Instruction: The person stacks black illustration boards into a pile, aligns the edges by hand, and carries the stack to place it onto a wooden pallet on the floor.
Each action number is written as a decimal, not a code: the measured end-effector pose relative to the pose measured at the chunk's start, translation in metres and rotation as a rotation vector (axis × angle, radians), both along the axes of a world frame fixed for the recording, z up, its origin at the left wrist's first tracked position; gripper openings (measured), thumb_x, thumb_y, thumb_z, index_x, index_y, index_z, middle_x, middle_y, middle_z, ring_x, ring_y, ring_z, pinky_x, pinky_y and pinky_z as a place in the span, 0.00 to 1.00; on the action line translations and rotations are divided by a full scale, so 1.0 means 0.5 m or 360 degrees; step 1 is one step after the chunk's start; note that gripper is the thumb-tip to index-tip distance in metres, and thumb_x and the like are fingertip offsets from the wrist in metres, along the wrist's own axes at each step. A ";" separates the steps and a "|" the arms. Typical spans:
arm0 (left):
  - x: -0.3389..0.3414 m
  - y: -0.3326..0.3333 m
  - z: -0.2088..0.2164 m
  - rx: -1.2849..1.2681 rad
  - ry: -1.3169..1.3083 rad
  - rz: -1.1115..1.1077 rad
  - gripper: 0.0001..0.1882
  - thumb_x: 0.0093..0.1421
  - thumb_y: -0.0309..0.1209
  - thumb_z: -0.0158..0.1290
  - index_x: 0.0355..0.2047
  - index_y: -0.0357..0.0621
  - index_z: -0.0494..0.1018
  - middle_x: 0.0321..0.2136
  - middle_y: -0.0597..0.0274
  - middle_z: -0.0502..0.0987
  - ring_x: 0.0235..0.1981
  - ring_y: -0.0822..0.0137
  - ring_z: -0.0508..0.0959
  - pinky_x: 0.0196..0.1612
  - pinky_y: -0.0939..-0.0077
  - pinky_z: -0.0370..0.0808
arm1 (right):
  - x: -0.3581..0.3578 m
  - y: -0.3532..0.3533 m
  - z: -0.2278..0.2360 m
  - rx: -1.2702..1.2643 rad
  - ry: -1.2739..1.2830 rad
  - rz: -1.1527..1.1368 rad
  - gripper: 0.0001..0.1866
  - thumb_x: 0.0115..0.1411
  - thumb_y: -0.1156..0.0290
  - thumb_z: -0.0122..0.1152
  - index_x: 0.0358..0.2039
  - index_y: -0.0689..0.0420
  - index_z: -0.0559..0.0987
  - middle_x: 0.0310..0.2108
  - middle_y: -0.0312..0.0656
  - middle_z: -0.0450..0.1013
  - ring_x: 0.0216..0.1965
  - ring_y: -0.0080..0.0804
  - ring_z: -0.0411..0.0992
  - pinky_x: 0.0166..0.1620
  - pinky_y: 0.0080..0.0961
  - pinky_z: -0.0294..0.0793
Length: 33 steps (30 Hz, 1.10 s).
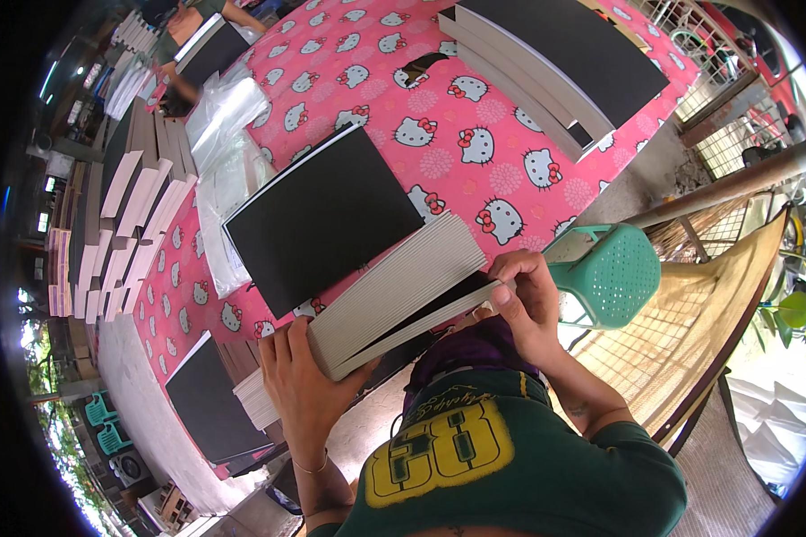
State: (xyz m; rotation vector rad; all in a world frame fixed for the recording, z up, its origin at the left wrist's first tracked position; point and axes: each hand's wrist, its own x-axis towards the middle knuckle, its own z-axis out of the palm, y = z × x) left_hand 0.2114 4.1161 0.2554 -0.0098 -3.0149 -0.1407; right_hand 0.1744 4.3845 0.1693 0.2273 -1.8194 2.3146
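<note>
A thick stack of grey boards is held at the table's near edge, its layered edges facing up. My left hand is wrapped round the stack's left end, with fingers on the far side and thumb on the near side. At the other end, my right hand pinches a thinner bundle of the boards between thumb and fingers. A dark wedge-shaped gap separates this bundle from the thicker part and narrows toward my left hand. Just beyond the stack lies a black board pile with a pale edge.
A pink patterned cloth covers the table. Black-topped board stacks stand far right, another stack near left. Clear plastic lies left of the middle pile. A green stool stands right. Another person holds boards far left.
</note>
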 end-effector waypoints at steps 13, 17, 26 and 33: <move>0.001 -0.003 0.000 0.0038 0.0027 0.0008 0.45 0.33 0.49 0.75 0.51 0.43 0.70 0.41 0.52 0.74 0.46 0.50 0.72 0.47 0.53 0.71 | 0.021 -0.029 0.042 0.0015 -0.0323 -0.0053 0.23 0.69 0.76 0.54 0.64 0.61 0.70 0.45 0.38 0.71 0.36 0.16 0.65 0.37 0.14 0.70; -0.002 -0.001 0.000 0.0031 0.0033 0.0008 0.46 0.33 0.50 0.75 0.51 0.43 0.70 0.41 0.52 0.74 0.46 0.50 0.72 0.47 0.53 0.71 | 0.020 -0.024 0.036 0.0043 -0.0331 -0.0051 0.22 0.69 0.76 0.53 0.63 0.62 0.71 0.45 0.39 0.72 0.35 0.16 0.65 0.36 0.13 0.72; 0.000 -0.003 -0.002 0.0049 0.0024 0.0026 0.47 0.33 0.51 0.75 0.52 0.43 0.71 0.41 0.53 0.74 0.46 0.50 0.72 0.48 0.53 0.71 | 0.022 -0.028 0.038 -0.0063 -0.0315 -0.0060 0.22 0.69 0.75 0.53 0.62 0.63 0.72 0.45 0.39 0.71 0.36 0.16 0.66 0.38 0.14 0.73; -0.001 -0.003 -0.001 0.0049 0.0026 0.0031 0.46 0.32 0.50 0.75 0.51 0.43 0.71 0.41 0.53 0.74 0.47 0.50 0.72 0.48 0.52 0.71 | 0.005 -0.020 0.027 0.0433 -0.0050 -0.0341 0.11 0.67 0.77 0.57 0.49 0.62 0.75 0.41 0.37 0.69 0.39 0.18 0.64 0.44 0.17 0.66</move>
